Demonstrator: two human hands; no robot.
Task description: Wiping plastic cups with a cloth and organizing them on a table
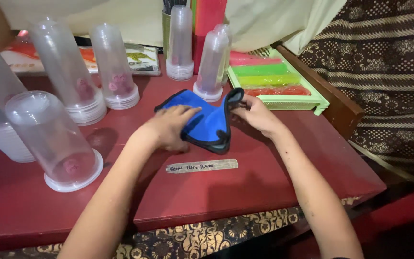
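Head view: blue black-edged cloth folded; left hand flat, right hand pinching it.

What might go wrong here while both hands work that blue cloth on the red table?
1. The right hand pulls the blue black-edged cloth close to a clear plastic cup stack; a tug may topple it.
2. The left hand could sweep the taped paper strip loose.

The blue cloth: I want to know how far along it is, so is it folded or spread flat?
Folded: the blue cloth is doubled over, its black edge curling up between left hand and right hand.
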